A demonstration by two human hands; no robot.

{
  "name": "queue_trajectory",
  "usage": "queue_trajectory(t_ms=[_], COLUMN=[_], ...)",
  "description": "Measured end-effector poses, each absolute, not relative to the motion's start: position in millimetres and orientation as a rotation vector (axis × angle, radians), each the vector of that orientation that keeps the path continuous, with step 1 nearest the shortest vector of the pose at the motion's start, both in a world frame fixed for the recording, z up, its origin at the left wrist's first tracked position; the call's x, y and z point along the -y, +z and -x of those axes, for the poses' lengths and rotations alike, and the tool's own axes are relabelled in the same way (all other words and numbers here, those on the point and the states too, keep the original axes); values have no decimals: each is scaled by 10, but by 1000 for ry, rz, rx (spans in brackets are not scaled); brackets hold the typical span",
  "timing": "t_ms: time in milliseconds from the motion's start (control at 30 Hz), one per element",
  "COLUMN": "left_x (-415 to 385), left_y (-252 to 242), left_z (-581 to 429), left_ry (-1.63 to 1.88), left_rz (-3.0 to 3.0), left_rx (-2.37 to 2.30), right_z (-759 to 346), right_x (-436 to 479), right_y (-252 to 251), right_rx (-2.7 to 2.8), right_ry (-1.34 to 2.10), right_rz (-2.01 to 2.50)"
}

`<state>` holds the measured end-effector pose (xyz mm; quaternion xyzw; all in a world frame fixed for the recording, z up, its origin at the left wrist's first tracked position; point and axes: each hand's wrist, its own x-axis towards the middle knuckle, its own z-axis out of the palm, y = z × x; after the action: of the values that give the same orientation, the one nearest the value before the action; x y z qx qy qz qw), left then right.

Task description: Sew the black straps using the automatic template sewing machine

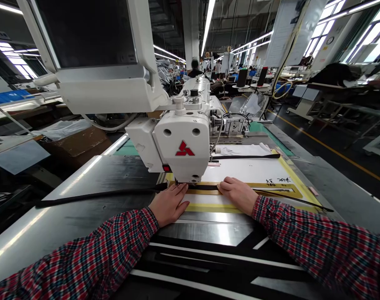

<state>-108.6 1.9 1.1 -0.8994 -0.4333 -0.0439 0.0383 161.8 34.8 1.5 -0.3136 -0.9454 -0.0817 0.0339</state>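
A long black fabric strip (203, 187) runs from side to side under the head of a white sewing machine (183, 141). My left hand (169, 204) lies flat on the strip just left of the needle area, fingers stretched forward and thumb apart. To the right, my right hand (239, 194) has its fingers curled and closed on the same strip, over a slot in the yellow-edged white template (271, 168). The strip's left tail (99, 194) trails across the metal table. The needle itself is hidden behind the machine head. A second black strip (249, 157) lies farther back on the template.
A dark monitor (86, 33) overhangs the upper left. Several black and white strips (208, 254) lie along the near table edge. Thread cones (242, 78) stand behind at right. A cardboard box (77, 146) sits at left. Other people work far back.
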Motion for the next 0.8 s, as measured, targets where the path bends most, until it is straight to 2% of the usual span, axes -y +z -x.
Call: queue_trajectory(t_ms=[800], left_x=[-38], left_y=[102], left_z=[1711], left_ry=[-128], left_rz=[2788], left_rx=[1222], right_z=[-1044], right_x=[-428], right_y=[41], right_rx=[2914], right_ry=[-246], right_rz=[856])
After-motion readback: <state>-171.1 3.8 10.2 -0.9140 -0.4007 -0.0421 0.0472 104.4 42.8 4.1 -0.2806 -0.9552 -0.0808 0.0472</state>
